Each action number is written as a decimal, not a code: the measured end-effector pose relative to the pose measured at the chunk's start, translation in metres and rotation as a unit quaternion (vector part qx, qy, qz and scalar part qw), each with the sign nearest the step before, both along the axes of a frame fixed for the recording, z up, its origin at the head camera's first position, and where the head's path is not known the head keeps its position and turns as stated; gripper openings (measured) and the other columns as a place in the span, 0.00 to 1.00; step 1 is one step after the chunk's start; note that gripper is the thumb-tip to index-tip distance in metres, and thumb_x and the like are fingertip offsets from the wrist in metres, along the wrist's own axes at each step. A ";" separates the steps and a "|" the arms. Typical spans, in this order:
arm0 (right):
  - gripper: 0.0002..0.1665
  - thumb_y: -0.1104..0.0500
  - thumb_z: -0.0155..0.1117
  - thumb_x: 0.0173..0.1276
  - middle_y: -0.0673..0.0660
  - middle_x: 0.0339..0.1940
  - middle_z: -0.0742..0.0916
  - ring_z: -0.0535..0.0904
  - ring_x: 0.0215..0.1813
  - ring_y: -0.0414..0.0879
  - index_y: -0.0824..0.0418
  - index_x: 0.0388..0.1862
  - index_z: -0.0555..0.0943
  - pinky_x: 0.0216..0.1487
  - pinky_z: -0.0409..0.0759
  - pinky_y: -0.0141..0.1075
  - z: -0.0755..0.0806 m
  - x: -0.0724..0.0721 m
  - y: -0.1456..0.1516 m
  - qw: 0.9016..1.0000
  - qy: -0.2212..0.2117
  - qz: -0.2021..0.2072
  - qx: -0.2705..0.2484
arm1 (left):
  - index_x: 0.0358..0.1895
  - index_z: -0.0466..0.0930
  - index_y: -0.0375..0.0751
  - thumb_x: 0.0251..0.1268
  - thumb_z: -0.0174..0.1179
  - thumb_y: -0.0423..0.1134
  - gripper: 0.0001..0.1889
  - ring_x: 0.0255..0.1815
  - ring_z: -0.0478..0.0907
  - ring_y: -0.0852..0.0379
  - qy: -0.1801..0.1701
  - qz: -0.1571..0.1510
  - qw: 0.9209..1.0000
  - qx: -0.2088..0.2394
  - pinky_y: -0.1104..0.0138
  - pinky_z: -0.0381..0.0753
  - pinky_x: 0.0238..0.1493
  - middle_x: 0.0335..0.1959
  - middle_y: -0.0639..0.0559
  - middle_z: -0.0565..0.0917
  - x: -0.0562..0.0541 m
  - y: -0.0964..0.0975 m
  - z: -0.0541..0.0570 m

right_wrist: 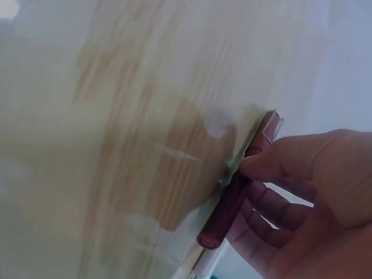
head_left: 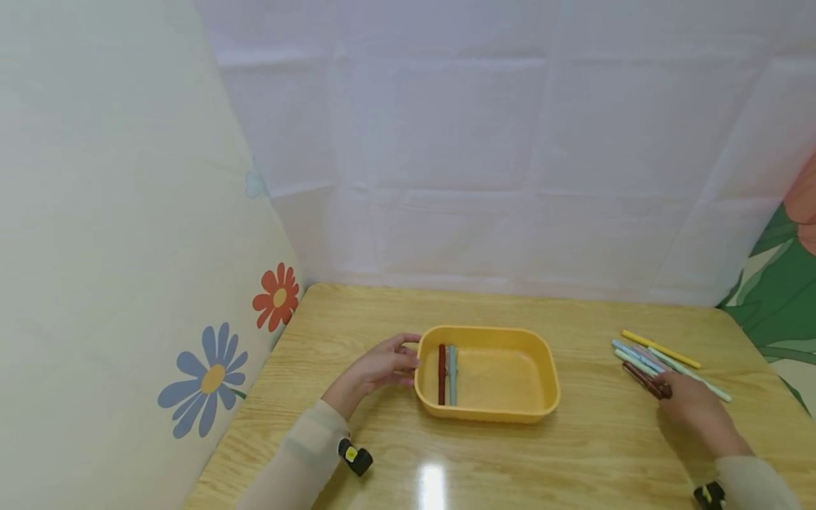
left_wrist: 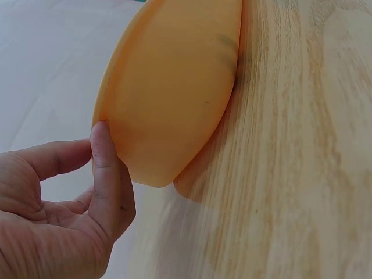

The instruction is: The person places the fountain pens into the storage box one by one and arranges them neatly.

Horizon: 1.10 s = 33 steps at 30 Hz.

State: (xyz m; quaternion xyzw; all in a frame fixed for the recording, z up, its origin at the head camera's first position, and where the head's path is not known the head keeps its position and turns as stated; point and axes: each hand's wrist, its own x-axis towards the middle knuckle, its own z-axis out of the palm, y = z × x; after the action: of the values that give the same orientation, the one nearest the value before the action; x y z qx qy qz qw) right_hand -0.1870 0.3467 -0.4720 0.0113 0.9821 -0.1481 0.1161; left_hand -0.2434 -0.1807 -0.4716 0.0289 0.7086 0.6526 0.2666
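1. The left hand [head_left: 382,365] pinched the yellow tray [head_left: 491,416] at its rim, thumb against fingers, probably steadying it.
2. The right hand [head_left: 698,411] pinched a dark red pen [right_wrist: 224,212] beside the loose pens [head_left: 640,356], right of the tray.
3. 2 pens [head_left: 442,375] lay lengthwise at the tray's left end, seemingly for neatness.

In my right wrist view the right hand [right_wrist: 328,177] hides part of the dark red pen [right_wrist: 220,216], and the table [right_wrist: 180,168] is blurred. My left wrist view cuts off the yellow tray [left_wrist: 168,81] at its edge. Through the head camera, the left sleeve [head_left: 302,453] and right sleeve [head_left: 755,482] run out nearside, and overlapping pens [head_left: 639,358] defeat my count
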 end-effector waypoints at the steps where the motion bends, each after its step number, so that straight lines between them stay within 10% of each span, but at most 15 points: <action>1: 0.24 0.66 0.64 0.63 0.76 0.47 0.82 0.79 0.51 0.72 0.79 0.55 0.76 0.51 0.77 0.63 0.001 0.001 -0.001 1.000 0.005 0.004 0.000 | 0.74 0.63 0.38 0.70 0.58 0.29 0.30 0.42 0.81 0.52 0.000 -0.001 1.000 0.000 0.62 0.86 0.41 0.49 0.41 0.78 0.000 0.000 0.000; 18: 0.28 0.64 0.62 0.69 0.71 0.43 0.85 0.84 0.43 0.62 0.79 0.63 0.72 0.35 0.82 0.44 0.010 0.003 -0.015 0.984 0.074 -0.011 -0.159 | 0.73 0.63 0.38 0.70 0.58 0.29 0.30 0.42 0.81 0.53 -0.001 -0.001 1.000 0.002 0.63 0.86 0.39 0.51 0.40 0.78 -0.001 0.000 -0.001; 33: 0.36 0.62 0.57 0.78 0.66 0.54 0.82 0.82 0.43 0.34 0.81 0.74 0.57 0.46 0.86 0.37 0.017 0.005 -0.027 0.914 -0.018 -0.065 -0.401 | 0.73 0.63 0.38 0.70 0.57 0.29 0.29 0.41 0.81 0.53 0.002 0.000 1.000 -0.003 0.63 0.86 0.39 0.50 0.39 0.78 -0.002 0.000 -0.002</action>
State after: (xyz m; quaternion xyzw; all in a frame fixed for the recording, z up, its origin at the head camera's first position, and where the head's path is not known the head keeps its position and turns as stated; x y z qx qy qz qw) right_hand -0.1816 0.3195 -0.4552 0.0306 0.8350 -0.5364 0.1186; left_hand -0.2452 -0.1808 -0.4738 0.0291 0.7112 0.6502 0.2656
